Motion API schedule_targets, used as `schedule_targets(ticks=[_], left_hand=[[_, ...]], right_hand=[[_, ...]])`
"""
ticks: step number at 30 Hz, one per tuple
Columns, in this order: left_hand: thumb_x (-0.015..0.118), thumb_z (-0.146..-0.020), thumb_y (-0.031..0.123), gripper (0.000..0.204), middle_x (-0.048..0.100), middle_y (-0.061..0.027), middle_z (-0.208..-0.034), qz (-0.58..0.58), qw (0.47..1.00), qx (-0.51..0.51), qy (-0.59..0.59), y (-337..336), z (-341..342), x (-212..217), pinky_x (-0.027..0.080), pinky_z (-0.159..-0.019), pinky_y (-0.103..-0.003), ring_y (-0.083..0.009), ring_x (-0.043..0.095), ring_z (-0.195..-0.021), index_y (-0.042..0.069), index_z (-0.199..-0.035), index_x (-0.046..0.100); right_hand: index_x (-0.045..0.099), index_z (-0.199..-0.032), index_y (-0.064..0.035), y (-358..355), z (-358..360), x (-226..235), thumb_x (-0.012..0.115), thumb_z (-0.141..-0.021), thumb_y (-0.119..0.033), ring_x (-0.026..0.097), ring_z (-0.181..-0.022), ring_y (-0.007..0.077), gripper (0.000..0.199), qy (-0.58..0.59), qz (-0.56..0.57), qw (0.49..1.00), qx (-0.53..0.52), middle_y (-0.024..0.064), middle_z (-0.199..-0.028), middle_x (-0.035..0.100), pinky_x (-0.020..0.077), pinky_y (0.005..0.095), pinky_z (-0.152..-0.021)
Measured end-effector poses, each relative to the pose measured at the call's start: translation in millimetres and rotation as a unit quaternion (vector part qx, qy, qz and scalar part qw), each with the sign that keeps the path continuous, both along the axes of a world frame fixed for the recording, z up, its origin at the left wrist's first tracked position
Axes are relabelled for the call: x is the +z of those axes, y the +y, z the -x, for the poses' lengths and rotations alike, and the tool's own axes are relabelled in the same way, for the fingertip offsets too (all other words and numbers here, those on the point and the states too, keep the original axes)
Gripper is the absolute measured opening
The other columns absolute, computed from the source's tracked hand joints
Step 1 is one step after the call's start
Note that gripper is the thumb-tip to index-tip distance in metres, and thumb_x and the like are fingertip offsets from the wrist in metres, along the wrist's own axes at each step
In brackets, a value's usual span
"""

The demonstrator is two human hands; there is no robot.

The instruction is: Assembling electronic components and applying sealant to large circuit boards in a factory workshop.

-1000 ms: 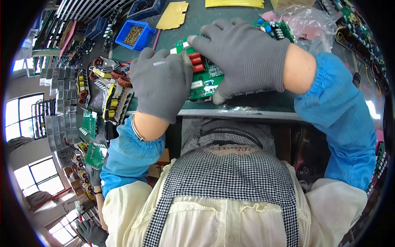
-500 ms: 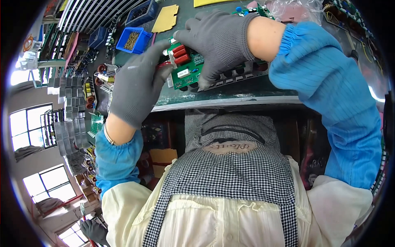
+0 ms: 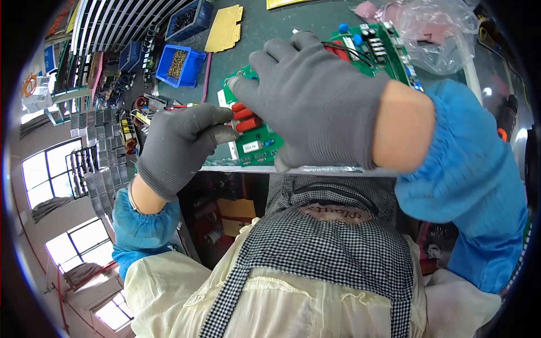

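Observation:
A green circuit board [image 3: 265, 136] with red cylindrical parts and a small white block lies at the table's near edge. Across it spreads my right hand [image 3: 324, 104] in a grey glove, gripping the board with the thumb at its near side and fingers over its far side; the palm hides much of it. My left hand [image 3: 180, 143], gloved alike, has thumb and forefinger pinched together at the board's left edge, beside the red parts. Whatever sits between those fingertips is too small to make out.
Behind my right hand is another populated green board [image 3: 386, 50] with black wires, next to a clear plastic bag [image 3: 445, 39]. A blue bin [image 3: 194, 70] of small brass-coloured pieces, a darker bin [image 3: 189, 19] and yellow card [image 3: 224, 28] stand farther back left. Metal heat sinks [image 3: 101, 152] are stacked at left.
The circuit board has come nearer to the table's front edge with my right hand on it. My left thumb and forefinger have closed into a pinch. The view has shifted slightly.

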State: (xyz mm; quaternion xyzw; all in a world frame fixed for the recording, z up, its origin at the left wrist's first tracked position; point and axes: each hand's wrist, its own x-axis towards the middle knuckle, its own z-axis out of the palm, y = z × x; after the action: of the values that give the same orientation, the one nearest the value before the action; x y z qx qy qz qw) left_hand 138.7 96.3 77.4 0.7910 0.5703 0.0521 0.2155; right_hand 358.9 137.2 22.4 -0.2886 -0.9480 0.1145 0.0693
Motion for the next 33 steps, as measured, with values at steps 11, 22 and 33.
schedule_targets(ticks=[11, 22, 33], left_hand=[[0.077, -0.082, 0.013, 0.023, 0.070, -0.0144, -0.079, -0.131, 0.990, -0.017, 0.054, -19.4, -12.8, -15.7, 0.053, -0.061, -0.035, -0.0273, 0.071, -0.069, 0.004, -0.101, 0.069], [0.075, -0.085, 0.010, 0.042, 0.072, -0.0119, -0.104, -0.061, 0.970, 0.083, -0.219, -40.4, 61.9, -50.1, 0.053, -0.074, -0.030, -0.0157, 0.067, -0.081, 0.003, -0.126, 0.063], [0.067, -0.092, 0.016, 0.036, 0.067, -0.0161, -0.111, -0.120, 0.978, -0.024, -0.170, -38.9, 76.7, -56.5, 0.053, -0.081, -0.038, -0.0313, 0.067, -0.097, 0.005, -0.125, 0.062]], right_hand=[[0.064, -0.119, -0.0060, 5.4, -3.5, -11.2, 0.081, -0.064, -0.038, 0.056, -0.114, 0.0303, 0.065, 0.067, -0.077, 0.995, -0.004, 0.0142, -0.112, 0.063, 0.0425, 0.0507, -0.093], [0.038, -0.148, -0.0069, 1.7, 0.8, 11.6, 0.083, -0.061, -0.057, 0.039, -0.136, 0.0429, 0.110, -0.017, 0.000, 1.000, 0.017, 0.0256, -0.143, 0.042, 0.0303, 0.0516, -0.114], [0.042, -0.146, -0.0090, -0.5, 3.7, 15.3, 0.082, -0.061, -0.058, 0.041, -0.133, 0.0426, 0.106, 0.011, -0.029, 0.999, 0.036, 0.0258, -0.142, 0.043, 0.0306, 0.0529, -0.112]])
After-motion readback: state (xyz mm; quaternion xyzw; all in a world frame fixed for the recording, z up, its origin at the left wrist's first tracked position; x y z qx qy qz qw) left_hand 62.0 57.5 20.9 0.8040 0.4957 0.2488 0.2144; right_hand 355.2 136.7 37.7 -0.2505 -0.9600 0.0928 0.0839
